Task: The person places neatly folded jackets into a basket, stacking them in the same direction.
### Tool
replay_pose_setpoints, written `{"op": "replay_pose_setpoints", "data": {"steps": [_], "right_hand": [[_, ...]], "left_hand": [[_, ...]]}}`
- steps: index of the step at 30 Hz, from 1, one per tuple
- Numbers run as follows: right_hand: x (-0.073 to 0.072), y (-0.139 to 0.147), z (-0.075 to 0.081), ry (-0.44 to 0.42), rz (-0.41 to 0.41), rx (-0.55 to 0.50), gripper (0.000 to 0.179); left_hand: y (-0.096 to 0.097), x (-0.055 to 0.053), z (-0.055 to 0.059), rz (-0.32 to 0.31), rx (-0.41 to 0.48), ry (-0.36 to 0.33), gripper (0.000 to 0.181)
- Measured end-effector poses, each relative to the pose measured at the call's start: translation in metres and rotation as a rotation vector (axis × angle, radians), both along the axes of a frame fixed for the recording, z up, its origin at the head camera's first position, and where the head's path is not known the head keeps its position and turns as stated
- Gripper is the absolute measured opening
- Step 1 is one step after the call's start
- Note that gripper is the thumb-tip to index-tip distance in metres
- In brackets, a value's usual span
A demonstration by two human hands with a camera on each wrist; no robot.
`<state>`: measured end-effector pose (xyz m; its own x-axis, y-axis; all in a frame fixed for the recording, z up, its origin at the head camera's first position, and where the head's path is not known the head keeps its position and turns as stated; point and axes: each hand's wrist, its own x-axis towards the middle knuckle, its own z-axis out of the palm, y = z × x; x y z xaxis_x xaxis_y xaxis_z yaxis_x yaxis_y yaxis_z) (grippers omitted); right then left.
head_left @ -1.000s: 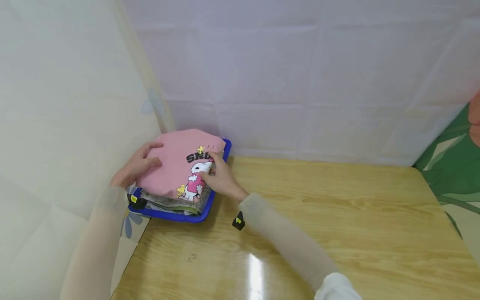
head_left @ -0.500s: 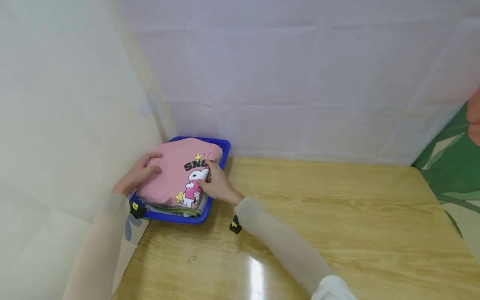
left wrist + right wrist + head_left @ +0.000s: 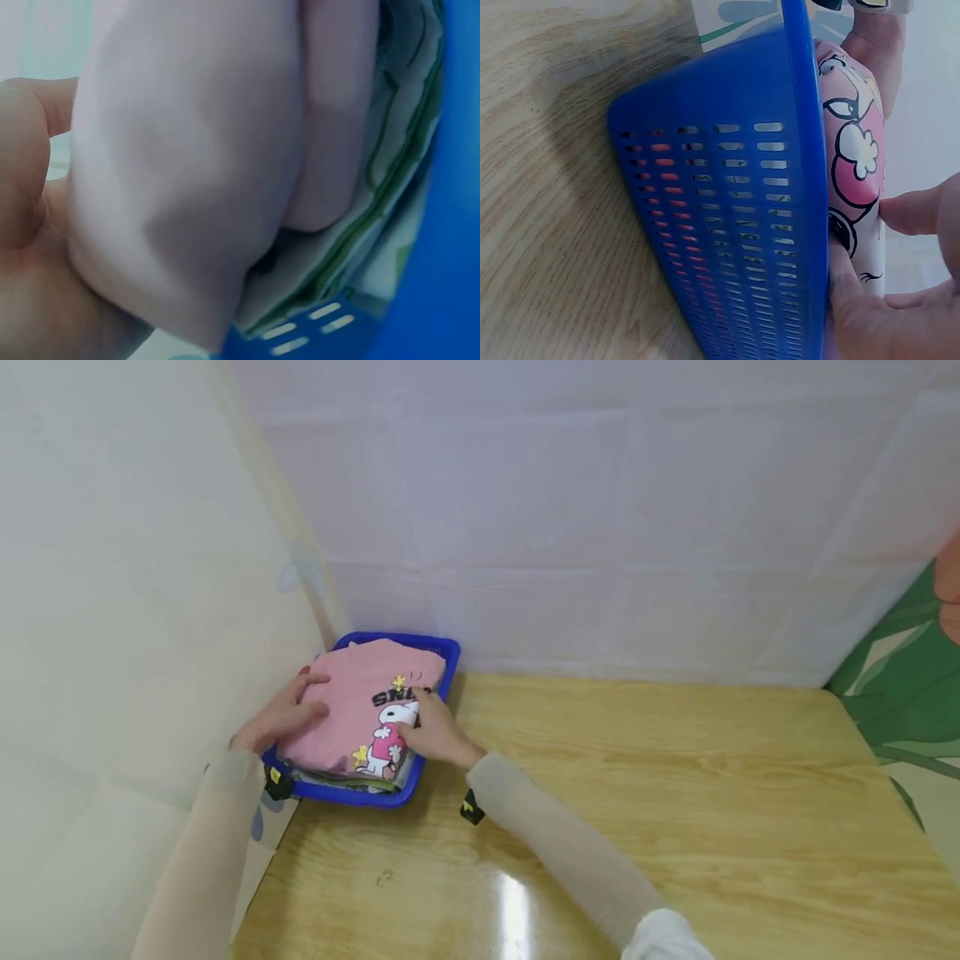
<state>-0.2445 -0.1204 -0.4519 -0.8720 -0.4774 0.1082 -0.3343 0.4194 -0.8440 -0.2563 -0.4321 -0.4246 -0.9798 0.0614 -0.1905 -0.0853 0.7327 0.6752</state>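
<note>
A folded pink shirt [image 3: 345, 710] with a cartoon dog print lies on top of other folded cloth inside a blue basket [image 3: 452, 652]. On its left side rests my left hand [image 3: 281, 714], thumb and forefinger spread over the fabric, the other fingers mostly hidden. The left wrist view shows the shirt's edge drooping beside that palm. My right hand [image 3: 438, 731] holds the shirt's right edge by the print. In the right wrist view its thumb [image 3: 911, 212] is on the shirt's top and a finger [image 3: 847, 289] tucks down between shirt and basket rim.
The basket stands in the corner of a wooden table [image 3: 637, 793], against the left wall covering [image 3: 150, 610] and the pale back sheet [image 3: 525, 527]. Green-edged patterned cloth [image 3: 352, 247] lies under the shirt. A leaf-printed sheet [image 3: 900, 677] hangs at the right.
Both hands have lowered the pink shirt a little toward the near side, down into the basket. The basket's far rim, covered before, now shows.
</note>
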Motion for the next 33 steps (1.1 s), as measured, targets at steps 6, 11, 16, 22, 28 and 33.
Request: {"op": "replay_pose_setpoints", "data": {"steps": [6, 11, 16, 22, 28, 33], "right_hand": [[-0.004, 0.003, -0.005, -0.026, 0.041, -0.076, 0.07], [-0.006, 0.009, -0.003, -0.071, 0.066, -0.155, 0.067], [-0.005, 0.021, 0.005, -0.11, 0.051, -0.16, 0.067], [-0.004, 0.038, 0.011, -0.096, 0.053, -0.16, 0.064], [-0.002, 0.059, 0.012, -0.071, 0.082, -0.183, 0.061], [0.002, 0.085, 0.013, -0.016, 0.092, -0.194, 0.05]], "left_hand": [[0.002, 0.006, 0.008, -0.022, -0.021, -0.01, 0.066], [0.001, 0.011, 0.022, -0.045, -0.087, -0.004, 0.07], [-0.003, 0.013, 0.034, -0.035, -0.091, -0.03, 0.076], [0.002, 0.011, 0.044, -0.034, -0.072, -0.019, 0.073], [0.02, 0.019, 0.051, -0.06, -0.078, 0.08, 0.067], [0.042, 0.027, 0.05, -0.085, -0.126, 0.151, 0.064]]}}
